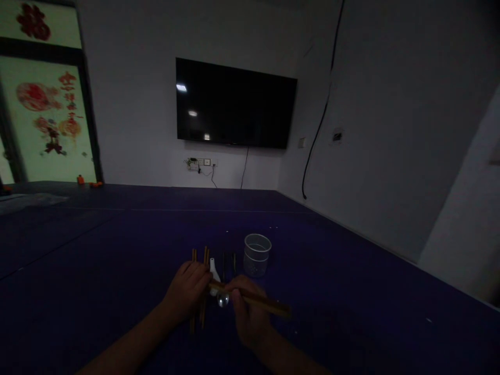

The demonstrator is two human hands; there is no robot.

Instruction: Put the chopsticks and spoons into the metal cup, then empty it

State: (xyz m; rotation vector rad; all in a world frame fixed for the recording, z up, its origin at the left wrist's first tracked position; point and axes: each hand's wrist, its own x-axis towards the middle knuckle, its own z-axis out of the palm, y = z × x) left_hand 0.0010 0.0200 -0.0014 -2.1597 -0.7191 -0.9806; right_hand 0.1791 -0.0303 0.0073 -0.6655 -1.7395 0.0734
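Observation:
Between my two hands a pair of wooden chopsticks (269,303) lies tilted, the thick ends pointing right and toward me. My right hand (250,315) is closed around the middle of them. My left hand (187,289) is closed at their left end, its fingertips partly hidden. Under and beside the left hand, more wooden chopsticks (202,312) rest upright in view on the purple surface. A white spoon (213,268) is partly covered by the hands. Close by shows the shiny bowl of a metal spoon (223,300). Two thin dark handles (234,262) lie just beyond.
A grey cylindrical utensil holder (257,258) stands upright right of the utensils. The purple floor surface (332,271) reaches the walls, with small white specks on it. A black television (234,104) hangs ahead; a dark cable (320,125) runs down the right wall.

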